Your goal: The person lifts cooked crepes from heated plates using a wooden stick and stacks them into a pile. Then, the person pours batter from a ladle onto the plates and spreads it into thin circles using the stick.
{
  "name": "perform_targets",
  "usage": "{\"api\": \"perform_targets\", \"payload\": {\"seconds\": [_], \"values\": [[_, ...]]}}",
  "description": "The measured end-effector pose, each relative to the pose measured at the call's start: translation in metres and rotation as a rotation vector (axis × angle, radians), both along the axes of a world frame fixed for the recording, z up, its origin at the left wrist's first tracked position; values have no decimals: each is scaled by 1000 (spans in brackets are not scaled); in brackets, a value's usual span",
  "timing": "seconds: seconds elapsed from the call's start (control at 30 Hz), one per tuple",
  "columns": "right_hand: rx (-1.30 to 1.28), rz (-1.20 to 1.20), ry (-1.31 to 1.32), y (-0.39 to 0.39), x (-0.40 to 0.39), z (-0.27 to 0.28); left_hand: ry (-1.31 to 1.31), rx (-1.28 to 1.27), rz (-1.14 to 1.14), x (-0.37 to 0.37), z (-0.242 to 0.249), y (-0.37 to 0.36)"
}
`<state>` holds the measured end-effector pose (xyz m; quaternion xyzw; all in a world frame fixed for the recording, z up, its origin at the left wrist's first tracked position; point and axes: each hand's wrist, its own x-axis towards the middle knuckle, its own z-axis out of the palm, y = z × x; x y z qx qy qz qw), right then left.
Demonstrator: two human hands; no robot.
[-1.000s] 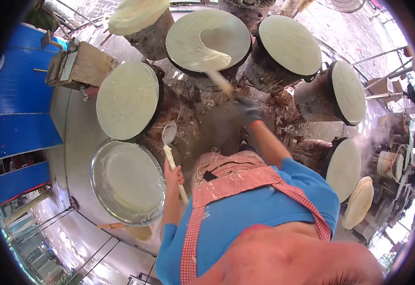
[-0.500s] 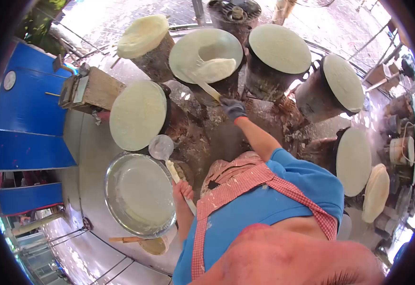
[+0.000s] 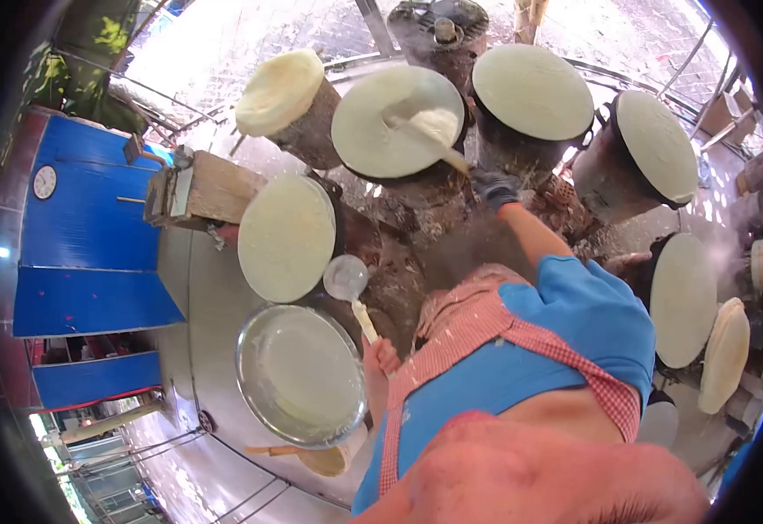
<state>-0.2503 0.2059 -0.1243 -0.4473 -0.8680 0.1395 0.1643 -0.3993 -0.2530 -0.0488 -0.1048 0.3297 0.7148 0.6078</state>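
Observation:
My left hand (image 3: 381, 356) is closed round the pale handle of a ladle (image 3: 345, 278), whose round bowl points up and away. A wide metal basin (image 3: 246, 371) of pale, thin batter stands just left of this hand. My right hand (image 3: 495, 188), in a dark glove, grips the handle of a long spatula (image 3: 457, 162). The spatula's far end lies on the middle round griddle (image 3: 351, 153), where a pale sheet covers the surface and a whitish mass is gathered over the tool. The exact shape of its blade is hidden.
Several drum-like stoves form an arc, including a left griddle (image 3: 285, 236), a back-right griddle (image 3: 534, 92) and a right griddle (image 3: 683, 301), all covered with pale sheets. Pale rounds (image 3: 281, 92) are stacked at the back left. A wooden box (image 3: 216, 188) stands nearby; a bucket (image 3: 347, 458) sits behind the basin.
The view has shifted, so the scene sits farther right. My right hand has drawn the spatula rightward across the middle griddle, with the whitish mass. My left hand still holds the ladle.

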Motion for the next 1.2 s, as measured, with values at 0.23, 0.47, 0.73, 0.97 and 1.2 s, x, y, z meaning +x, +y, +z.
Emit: {"api": "perform_targets", "payload": {"seconds": [0.23, 0.47, 0.73, 0.97, 1.2], "values": [[-84, 83, 54, -15, -32, 38, -376, -81, 94, 0, 18, 48], [-221, -211, 279, 73, 0, 20, -190, -125, -83, -10, 9, 63], [-377, 110, -39, 43, 33, 8, -222, -158, 28, -1, 7, 121], [-440, -128, 44, 197, -97, 51, -162, -382, 94, 15, 28, 132], [-614, 47, 189, 70, -82, 37, -252, -282, 88, -2, 3, 117]]}}
